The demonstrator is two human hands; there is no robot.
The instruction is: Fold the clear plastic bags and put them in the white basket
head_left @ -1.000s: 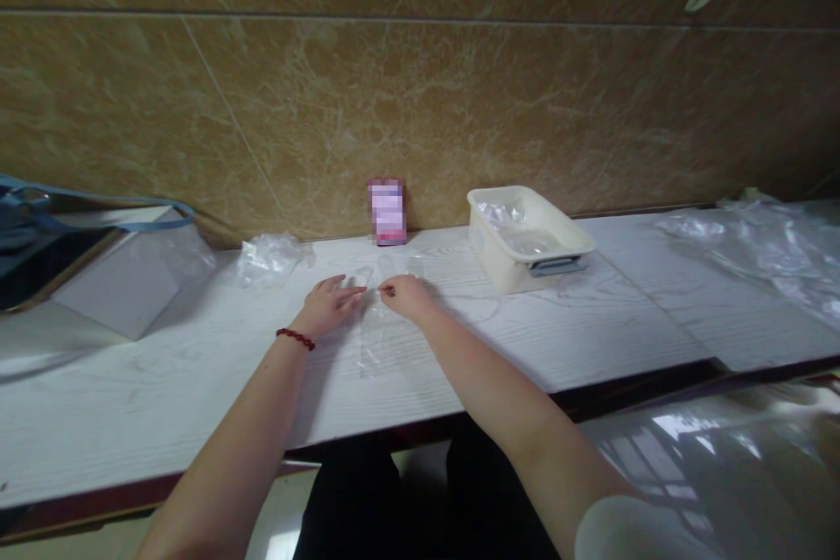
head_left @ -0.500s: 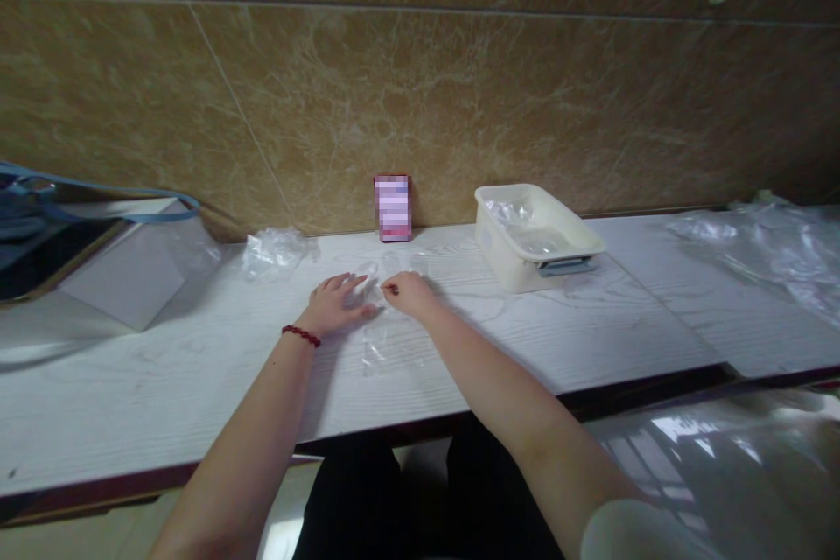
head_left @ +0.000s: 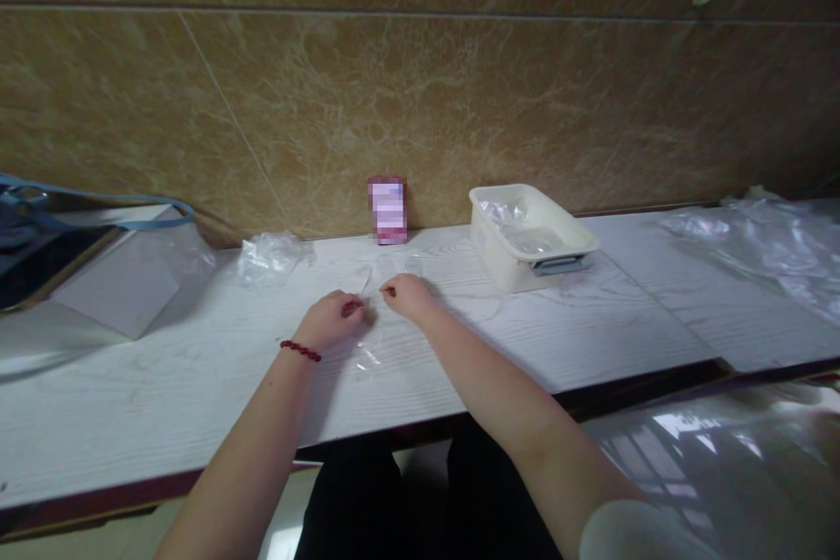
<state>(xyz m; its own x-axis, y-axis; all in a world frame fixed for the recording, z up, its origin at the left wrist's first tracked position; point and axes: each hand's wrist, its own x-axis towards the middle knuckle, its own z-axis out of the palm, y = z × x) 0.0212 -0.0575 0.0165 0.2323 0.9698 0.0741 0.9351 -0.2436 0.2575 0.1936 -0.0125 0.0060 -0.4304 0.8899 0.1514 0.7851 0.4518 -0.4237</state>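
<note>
My left hand [head_left: 333,317] and right hand [head_left: 408,294], thumbs drawn in to fingertips, pinch clear plastic film [head_left: 368,356] spread on a white tabletop [head_left: 512,341], mid-scene between them and toward the near side. I judge it almost weightless, limp and slick, quick to crease, and best taken by an edge between thumb and forefinger. At far right, an open cream bin [head_left: 493,255] contains loose clear pieces [head_left: 533,240], their exact form too indistinct for me to tell.
</note>
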